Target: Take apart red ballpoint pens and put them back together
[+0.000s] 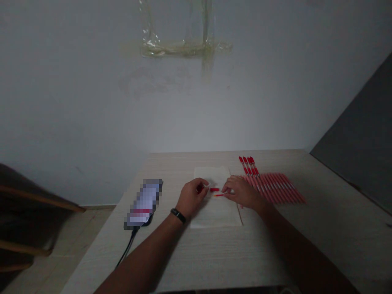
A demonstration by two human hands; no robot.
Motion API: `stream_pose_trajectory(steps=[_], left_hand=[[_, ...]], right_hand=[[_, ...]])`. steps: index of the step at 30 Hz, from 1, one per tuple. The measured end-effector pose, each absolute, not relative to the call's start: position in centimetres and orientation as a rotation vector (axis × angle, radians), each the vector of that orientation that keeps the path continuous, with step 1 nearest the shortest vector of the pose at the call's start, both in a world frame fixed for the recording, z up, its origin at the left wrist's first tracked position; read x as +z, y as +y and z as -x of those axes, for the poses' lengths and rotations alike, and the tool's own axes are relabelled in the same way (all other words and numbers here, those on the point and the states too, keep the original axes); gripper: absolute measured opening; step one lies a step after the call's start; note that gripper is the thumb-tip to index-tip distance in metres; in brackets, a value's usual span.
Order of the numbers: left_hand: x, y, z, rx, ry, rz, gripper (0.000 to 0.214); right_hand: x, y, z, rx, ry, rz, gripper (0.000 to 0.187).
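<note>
My left hand [193, 194] is closed in a pinch over a white sheet of paper [216, 212], holding a small red piece, seemingly a pen cap [201, 188]. My right hand [239, 192] is closed too, its fingertips pinching a thin red-tipped pen part [218, 195] that points left. A short red piece [214, 189] lies between the two hands on the paper. A black band circles my left wrist [178, 215].
A row of several red pens [272, 185] lies side by side right of the paper. A phone [143, 203] with a black cable [127, 248] rests at the table's left edge. The pale wooden table [321, 228] stands against a white wall. A dark wooden chair [27, 212] is at far left.
</note>
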State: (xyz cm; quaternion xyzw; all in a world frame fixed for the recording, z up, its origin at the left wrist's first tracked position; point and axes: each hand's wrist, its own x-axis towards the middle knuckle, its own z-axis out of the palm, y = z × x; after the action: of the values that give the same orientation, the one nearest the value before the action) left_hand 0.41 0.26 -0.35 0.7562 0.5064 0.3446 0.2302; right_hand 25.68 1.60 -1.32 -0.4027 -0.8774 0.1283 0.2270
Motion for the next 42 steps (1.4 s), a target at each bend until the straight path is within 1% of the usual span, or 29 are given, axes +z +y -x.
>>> stream_pose_trajectory(steps=[4, 7, 13, 18, 20, 23, 27, 31, 36, 42], left_hand=[[-0.4, 0.3, -0.4, 0.946, 1.379, -2.083, 0.017], [-0.3, 0.3, -0.4, 0.949, 1.371, -2.090, 0.017], [-0.2, 0.1, -0.5, 0.944, 1.354, -2.098, 0.018], [-0.1, 0.1, -0.5, 0.964, 1.330, -2.122, 0.017], [-0.1, 0.1, -0.5, 0.967, 1.290, -2.145, 0.018], [0.1, 0.0, -0.6, 0.946, 1.229, -2.169, 0.019], [0.2, -0.1, -0.8, 0.930, 1.163, -2.146, 0.018], [0.1, -0.1, -1.0, 0.929, 1.118, -2.104, 0.017], [0.2, -0.1, -1.1, 1.017, 1.087, -1.947, 0.020], [0.1, 0.2, -0.8, 1.098, 0.971, -1.708, 0.025]], right_hand=[[-1.2, 1.5, -25.7, 0.359, -2.410, 1.105, 0.005], [-0.6, 1.5, -25.6, 0.342, -2.391, 1.108, 0.001], [0.6, 1.6, -25.7, 0.254, -2.342, 1.140, 0.009], [0.7, 1.6, -25.7, 0.241, -2.346, 1.145, 0.010], [0.7, 1.5, -25.5, 0.284, -2.312, 1.142, 0.008], [0.5, 1.1, -24.9, 0.441, -2.203, 1.135, 0.005], [0.1, 0.4, -23.9, 0.657, -2.106, 1.101, 0.008], [-0.2, 0.1, -23.2, 0.785, -2.033, 1.099, 0.009], [-0.2, 0.3, -23.1, 0.875, -1.942, 1.069, 0.006], [-0.3, 0.4, -23.1, 0.923, -1.888, 1.050, 0.011]])
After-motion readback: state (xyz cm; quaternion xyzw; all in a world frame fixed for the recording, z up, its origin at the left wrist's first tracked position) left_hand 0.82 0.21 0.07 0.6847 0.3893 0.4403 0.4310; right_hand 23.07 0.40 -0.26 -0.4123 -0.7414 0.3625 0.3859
